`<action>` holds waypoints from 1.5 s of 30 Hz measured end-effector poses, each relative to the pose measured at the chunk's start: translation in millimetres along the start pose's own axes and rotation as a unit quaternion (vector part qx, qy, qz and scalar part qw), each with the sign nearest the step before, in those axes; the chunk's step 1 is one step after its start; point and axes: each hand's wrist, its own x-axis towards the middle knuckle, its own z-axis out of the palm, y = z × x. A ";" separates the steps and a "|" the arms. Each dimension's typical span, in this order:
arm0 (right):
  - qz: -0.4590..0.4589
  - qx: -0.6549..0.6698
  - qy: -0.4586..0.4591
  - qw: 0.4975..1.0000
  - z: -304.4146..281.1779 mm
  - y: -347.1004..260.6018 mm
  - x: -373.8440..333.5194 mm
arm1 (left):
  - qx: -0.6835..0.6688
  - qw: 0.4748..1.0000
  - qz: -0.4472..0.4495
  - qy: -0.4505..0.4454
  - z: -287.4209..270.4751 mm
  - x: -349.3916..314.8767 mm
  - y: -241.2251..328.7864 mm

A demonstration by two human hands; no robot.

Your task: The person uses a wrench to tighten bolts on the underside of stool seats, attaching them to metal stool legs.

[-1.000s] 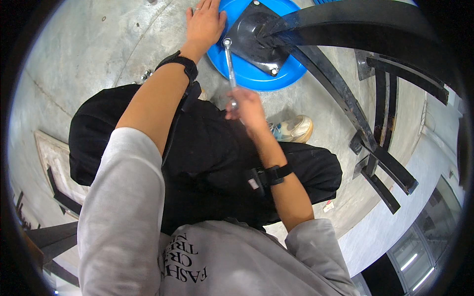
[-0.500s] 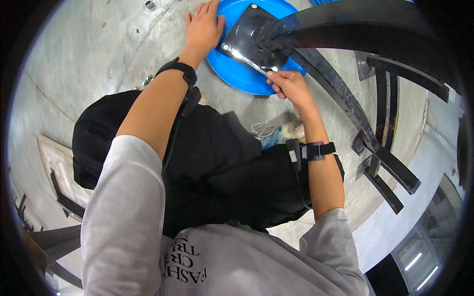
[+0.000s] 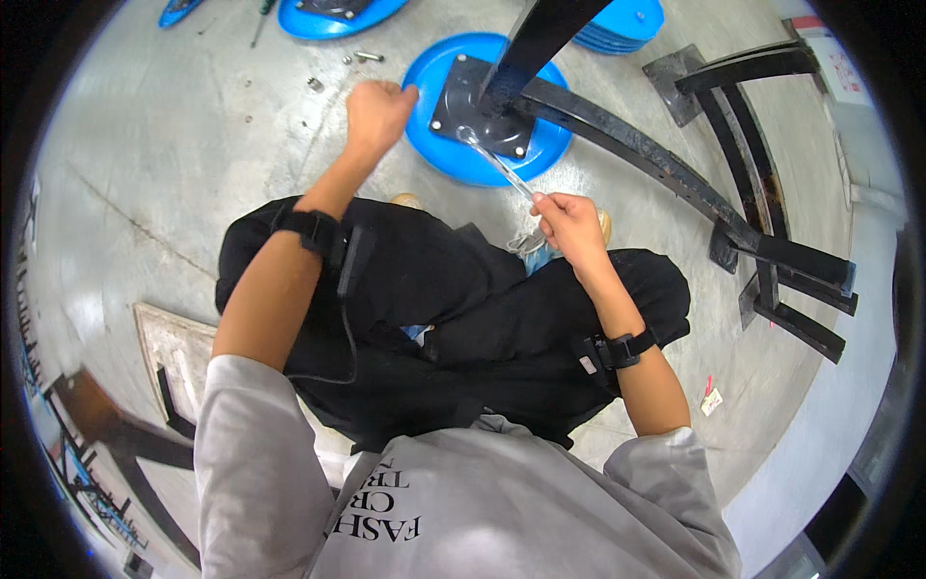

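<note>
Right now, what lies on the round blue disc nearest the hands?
A square black metal plate with silver bolt heads and black metal bars. The disc beneath the plate is hidden.

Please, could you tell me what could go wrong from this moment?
The wrench in the right hand has its ring end over the black plate, away from the visible bolts, so it might scratch the plate. The left hand is close to the rim of the blue disc and could be pinched if that tips. Loose metal parts on the floor might roll if knocked.
</note>
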 end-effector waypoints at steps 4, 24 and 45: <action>0.019 0.006 0.018 1.000 -7.5 -5.5 -19.1 | -0.145 0.984 -0.073 -0.076 -21.1 -39.2 15.5; -0.020 -0.089 -0.075 0.993 -6.8 13.6 16.5 | -0.813 0.372 -0.155 -0.420 -70.3 -60.9 72.8; 0.071 0.034 -0.210 0.975 47.7 21.3 58.9 | -0.246 0.805 -0.360 -0.402 24.1 -38.2 -1.4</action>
